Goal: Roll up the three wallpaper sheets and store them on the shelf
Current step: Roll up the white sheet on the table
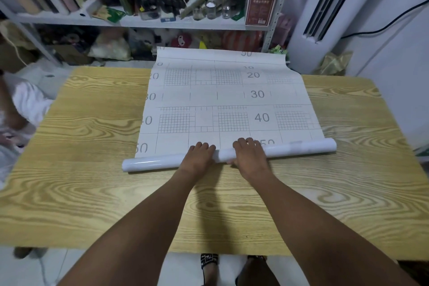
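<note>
Curling round the wallpaper roll (151,165) mid-length, left hand (199,155) and right hand (249,153) leave ends outboard of fingers unguided, so it may telescope

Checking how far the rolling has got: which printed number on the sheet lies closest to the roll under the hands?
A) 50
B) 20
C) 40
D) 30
A: the 50 marks sit on the sheet just beyond the roll held by the left hand and right hand.
</note>
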